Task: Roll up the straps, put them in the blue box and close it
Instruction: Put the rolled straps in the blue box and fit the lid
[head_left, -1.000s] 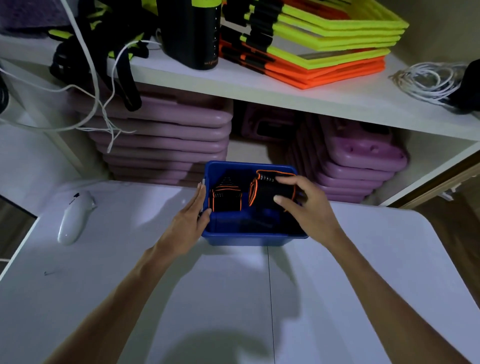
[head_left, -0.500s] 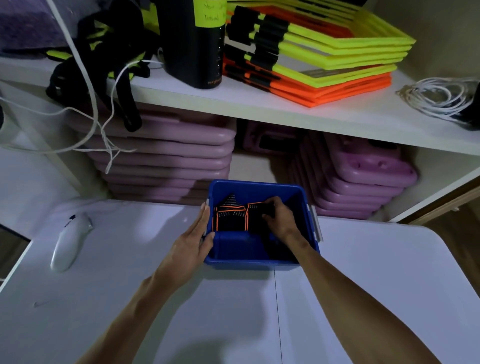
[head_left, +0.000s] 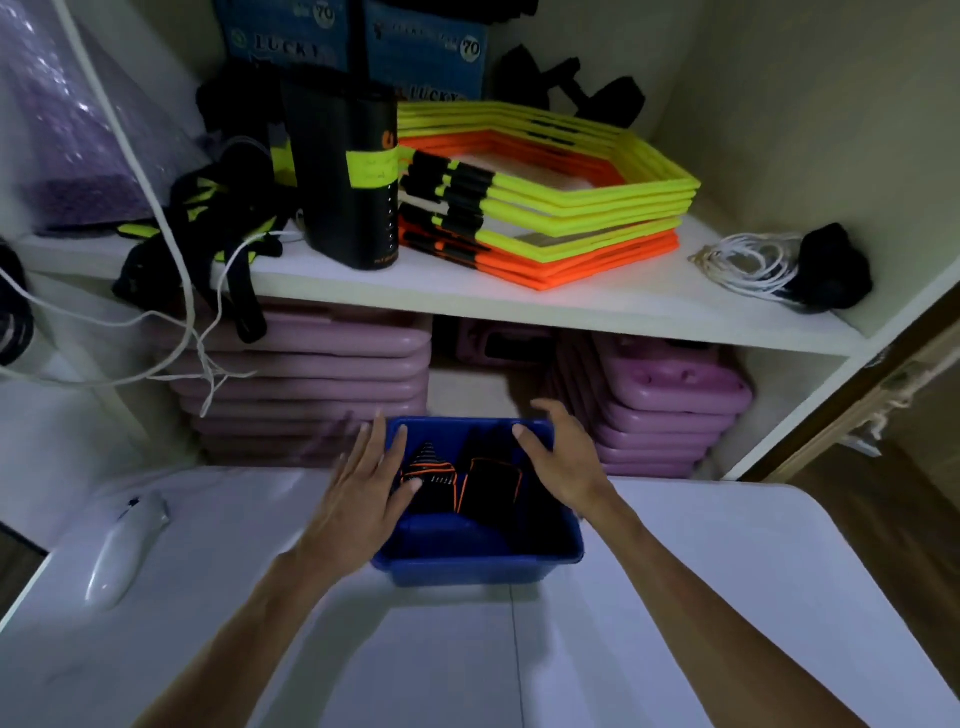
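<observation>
While both rolled straps lie inside the blue box, left hand and right hand flank it — fingers spread, gripping nothing.

The blue box stands open-topped at the white table's far edge; purple stacked boards crowd just behind it, and the shelf overhangs above.

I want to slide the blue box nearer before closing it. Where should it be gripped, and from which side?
Probably by the long side rims, one hand from each side. The blue box sits open and upright on the white table, with the left hand and right hand already at those rims. The rolled straps lie low inside, clear of the rims.
</observation>
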